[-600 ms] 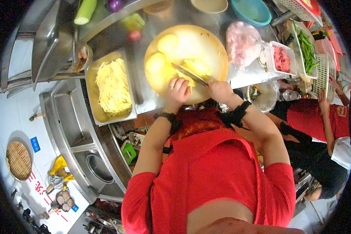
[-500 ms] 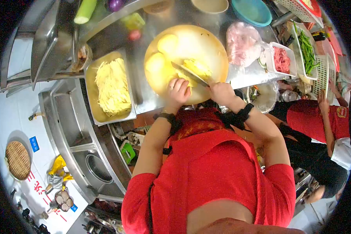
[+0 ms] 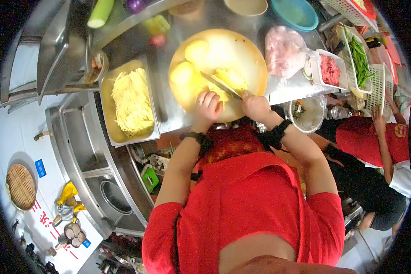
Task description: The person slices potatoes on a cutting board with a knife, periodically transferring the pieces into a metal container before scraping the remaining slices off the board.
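On a round cutting board (image 3: 244, 50), my right hand (image 3: 255, 107) is closed round the handle of a knife (image 3: 221, 85). The blade lies between sliced yellow pieces (image 3: 231, 78) on its far side and more yellow pieces beside my left hand (image 3: 209, 107). The fingers of my left hand are curled down on those near pieces, close to the blade; what lies under them is hidden. Two large peeled yellow pieces, one of them a potato-like lump (image 3: 182, 76), rest at the board's left. A metal tray (image 3: 106, 109) of yellow shreds (image 3: 133, 102) stands left of the board.
Right of the board are a plastic bag (image 3: 285, 51), a white tub of minced meat (image 3: 329, 71) and a basket of green peppers (image 3: 359, 61). A blue bowl (image 3: 297, 14) stands behind. Sinks (image 3: 89, 137) are at left; another person (image 3: 374, 141) is at right.
My right hand and the knife handle have shifted very slightly left. My left hand stays nearly in place. The other person at right has moved a little.
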Action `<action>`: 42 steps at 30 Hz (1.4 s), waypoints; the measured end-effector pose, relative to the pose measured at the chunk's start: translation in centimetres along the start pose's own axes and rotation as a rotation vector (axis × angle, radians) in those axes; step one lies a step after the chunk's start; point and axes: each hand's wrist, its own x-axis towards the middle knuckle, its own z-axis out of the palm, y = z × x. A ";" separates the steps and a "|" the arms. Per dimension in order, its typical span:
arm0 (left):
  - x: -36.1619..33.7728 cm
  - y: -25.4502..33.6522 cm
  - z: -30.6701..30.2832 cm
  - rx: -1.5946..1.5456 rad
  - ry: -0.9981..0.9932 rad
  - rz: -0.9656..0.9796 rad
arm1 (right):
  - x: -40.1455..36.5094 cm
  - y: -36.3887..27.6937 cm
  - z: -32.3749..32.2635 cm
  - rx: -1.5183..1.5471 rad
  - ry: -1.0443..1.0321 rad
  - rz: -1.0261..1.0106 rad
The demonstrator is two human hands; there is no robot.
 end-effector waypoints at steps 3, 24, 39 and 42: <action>-0.5 -0.1 0.3 -0.003 0.014 -0.002 | -0.4 -0.4 -1.6 -0.038 -0.067 0.008; -1.0 -0.2 0.7 -0.005 0.020 -0.057 | -0.6 -1.6 -2.1 -0.006 -0.130 -0.008; -1.1 -0.2 0.5 0.002 0.024 -0.061 | -0.2 -1.3 0.2 0.002 -0.075 -0.016; -1.3 -0.2 0.5 0.005 0.001 -0.077 | -0.9 -1.4 -1.1 0.018 -0.046 -0.033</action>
